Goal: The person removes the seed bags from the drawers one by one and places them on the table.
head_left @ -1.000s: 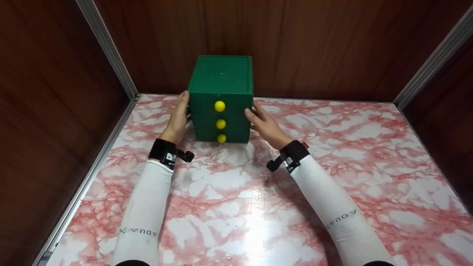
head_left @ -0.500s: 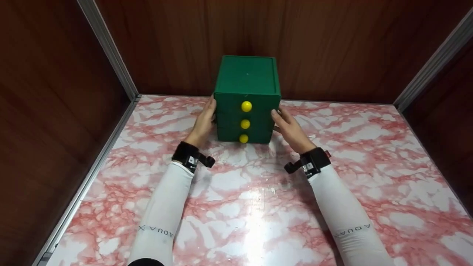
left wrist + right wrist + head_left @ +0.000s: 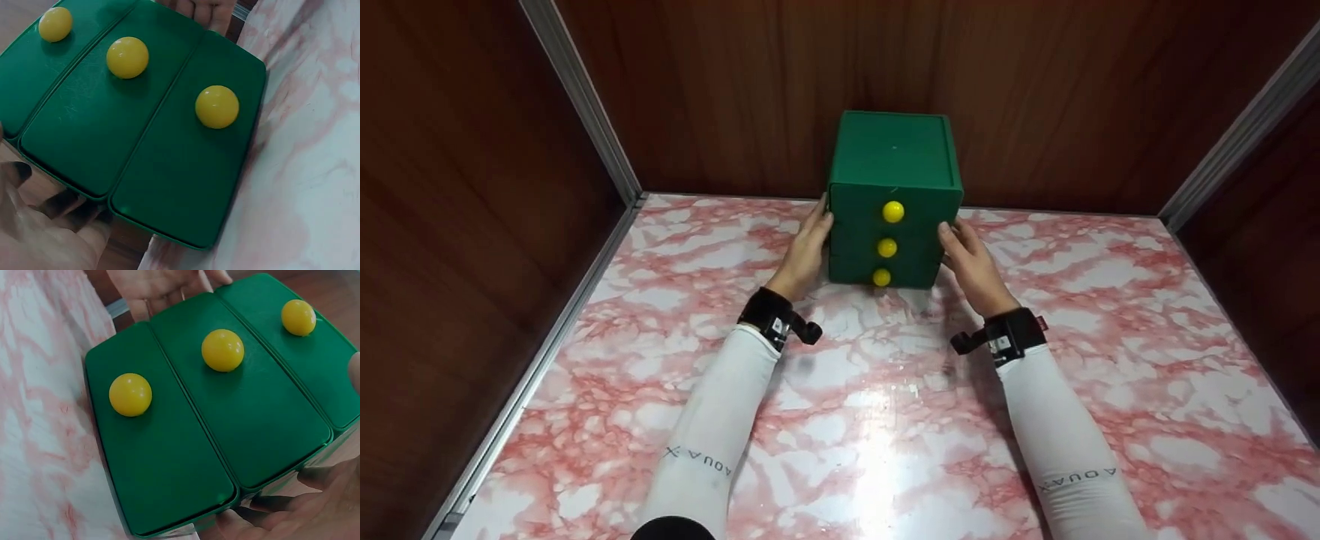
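A green box of three stacked drawers (image 3: 861, 232), each with a round yellow knob, stands near the back wall in the head view. My left hand (image 3: 804, 253) holds its left side, fingers reaching back along the wall of the box. On the opposite side my right hand (image 3: 976, 264) grips it, thumb at the front edge and fingers along the side. All three drawers are closed. The left wrist view shows the left fingers (image 3: 79, 211) partly hidden behind the box's edge. In the right wrist view the right fingers (image 3: 253, 517) lie against the side.
The table top (image 3: 840, 420) has a red and white marbled pattern. Dark wood panels (image 3: 720, 97) enclose it at the back, left and right, with metal strips (image 3: 585, 105) at the corners. The box stands close to the back panel.
Both hands have moved to the right with the drawer box between them, from left of centre to right of centre. The box has turned slightly.
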### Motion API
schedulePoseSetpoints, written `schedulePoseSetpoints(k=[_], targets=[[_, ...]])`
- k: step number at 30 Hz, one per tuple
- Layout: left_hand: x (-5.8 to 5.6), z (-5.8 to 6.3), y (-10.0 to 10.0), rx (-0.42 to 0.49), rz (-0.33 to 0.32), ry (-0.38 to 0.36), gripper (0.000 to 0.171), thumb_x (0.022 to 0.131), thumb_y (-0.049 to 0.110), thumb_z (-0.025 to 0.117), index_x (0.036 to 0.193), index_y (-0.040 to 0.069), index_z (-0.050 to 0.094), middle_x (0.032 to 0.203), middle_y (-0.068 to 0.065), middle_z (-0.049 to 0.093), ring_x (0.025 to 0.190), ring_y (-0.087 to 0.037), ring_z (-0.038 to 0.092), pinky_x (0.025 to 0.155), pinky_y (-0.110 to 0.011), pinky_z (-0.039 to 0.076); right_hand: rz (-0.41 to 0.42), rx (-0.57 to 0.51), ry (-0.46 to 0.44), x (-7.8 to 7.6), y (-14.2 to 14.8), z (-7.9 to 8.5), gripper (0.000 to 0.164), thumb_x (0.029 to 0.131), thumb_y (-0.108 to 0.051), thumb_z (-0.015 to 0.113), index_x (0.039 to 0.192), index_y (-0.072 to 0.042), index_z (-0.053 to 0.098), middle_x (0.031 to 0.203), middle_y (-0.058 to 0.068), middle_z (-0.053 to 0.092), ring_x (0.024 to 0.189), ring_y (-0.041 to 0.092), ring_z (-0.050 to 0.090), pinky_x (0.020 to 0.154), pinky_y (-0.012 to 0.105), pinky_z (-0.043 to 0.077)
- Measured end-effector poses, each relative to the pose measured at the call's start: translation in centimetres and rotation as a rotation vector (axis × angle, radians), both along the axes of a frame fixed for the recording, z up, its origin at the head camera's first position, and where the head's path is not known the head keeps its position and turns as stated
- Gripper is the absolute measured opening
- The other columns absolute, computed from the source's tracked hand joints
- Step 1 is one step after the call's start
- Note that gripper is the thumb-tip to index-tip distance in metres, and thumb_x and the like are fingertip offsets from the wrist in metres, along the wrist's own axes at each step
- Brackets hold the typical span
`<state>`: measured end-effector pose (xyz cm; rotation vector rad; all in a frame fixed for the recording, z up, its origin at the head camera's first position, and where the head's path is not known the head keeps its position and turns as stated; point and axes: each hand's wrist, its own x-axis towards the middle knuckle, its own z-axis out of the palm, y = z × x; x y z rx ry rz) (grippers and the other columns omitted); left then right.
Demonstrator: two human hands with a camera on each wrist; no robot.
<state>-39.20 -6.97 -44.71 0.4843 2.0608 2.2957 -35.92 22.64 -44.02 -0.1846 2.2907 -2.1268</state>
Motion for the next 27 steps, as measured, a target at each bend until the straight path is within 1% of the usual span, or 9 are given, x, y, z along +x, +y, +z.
schedulePoseSetpoints(k=[2,4,6,8,11,14,20,24,27], targets=[[-0.1,-0.2,0.6,0.014,0.019,-0.031,0.062,0.122,0.027,0.04,0.176,0.002,0.023,0.183,-0.015,0.023,0.168,-0.026,0.022,0.133,-0.034,0.023,-0.015,-0.02,0.009,0.0,0.3,-0.2,0.091,0.113,-0.058,0.057,0.177,-0.005,0.02,0.182,0.019,0.024,0.167,0.029,0.029,0.134,0.048,0.028],[-0.1,-0.2,1.0,0.014,0.042,-0.06,0.061,0.121,0.026,0.043,0.173,-0.003,0.029,0.179,-0.02,0.03,0.164,-0.03,0.03,0.13,-0.034,0.028,-0.035,-0.02,0.005,0.0,0.6,-0.4,0.093,0.113,-0.058,0.057,0.177,-0.004,0.018,0.182,0.02,0.022,0.167,0.029,0.027,0.134,0.048,0.028],[-0.2,-0.2,1.4,0.013,0.054,-0.065,0.059,0.12,0.025,0.042,0.17,-0.005,0.033,0.175,-0.022,0.036,0.162,-0.031,0.034,0.129,-0.035,0.03,-0.049,-0.031,0.001,-0.1,0.8,-0.5,0.094,0.113,-0.058,0.056,0.177,-0.002,0.016,0.182,0.02,0.021,0.167,0.03,0.026,0.134,0.048,0.027],[-0.3,-0.2,1.7,0.042,0.035,-0.068,0.057,0.121,0.022,0.04,0.17,-0.006,0.033,0.173,-0.023,0.038,0.16,-0.032,0.035,0.13,-0.038,0.03,-0.051,-0.046,-0.005,-0.2,1.1,-0.7,0.095,0.113,-0.057,0.056,0.177,-0.002,0.013,0.183,0.02,0.019,0.168,0.029,0.023,0.135,0.047,0.025],[-0.6,-0.2,2.0,0.121,-0.02,-0.102,0.059,0.12,0.019,0.036,0.172,-0.007,0.026,0.173,-0.025,0.037,0.159,-0.036,0.036,0.131,-0.043,0.028,-0.048,-0.073,-0.011,-0.4,1.3,-0.9,0.096,0.113,-0.057,0.056,0.177,-0.003,0.01,0.184,0.018,0.017,0.169,0.028,0.02,0.136,0.045,0.022],[-0.9,-0.2,2.4,0.166,-0.065,-0.142,0.062,0.12,0.02,0.033,0.175,-0.005,0.018,0.176,-0.025,0.033,0.16,-0.039,0.034,0.133,-0.046,0.024,-0.049,-0.064,-0.013,-0.5,1.6,-1.0,0.098,0.113,-0.06,0.056,0.178,-0.004,0.009,0.185,0.016,0.016,0.17,0.026,0.02,0.136,0.044,0.02],[-1.1,-0.4,3.0,0.13,-0.088,-0.18,0.067,0.119,0.027,0.035,0.177,0.002,0.016,0.182,-0.02,0.023,0.168,-0.037,0.02,0.135,-0.045,0.016,-0.039,-0.021,0.012,-0.8,2.1,-1.3,0.094,0.112,-0.063,0.055,0.179,-0.008,0.016,0.184,0.011,0.021,0.168,0.025,0.024,0.136,0.046,0.02],[-1.2,-0.3,3.4,0.179,-0.12,-0.239,0.066,0.119,0.03,0.035,0.179,0.008,0.016,0.179,-0.02,0.032,0.163,-0.038,0.033,0.133,-0.048,0.025,-0.009,-0.046,0.049,-1.1,2.4,-1.6,0.084,0.115,-0.058,0.053,0.179,-0.013,0.022,0.183,0.008,0.027,0.168,0.024,0.027,0.136,0.048,0.022],[-1.2,-0.2,3.7,0.186,-0.138,-0.28,0.067,0.119,0.033,0.035,0.179,0.01,0.015,0.177,-0.02,0.035,0.159,-0.037,0.04,0.131,-0.048,0.03,-0.004,-0.064,0.068,-1.2,2.6,-1.8,0.079,0.116,-0.055,0.053,0.178,-0.016,0.026,0.182,0.007,0.03,0.167,0.025,0.029,0.135,0.049,0.023]])
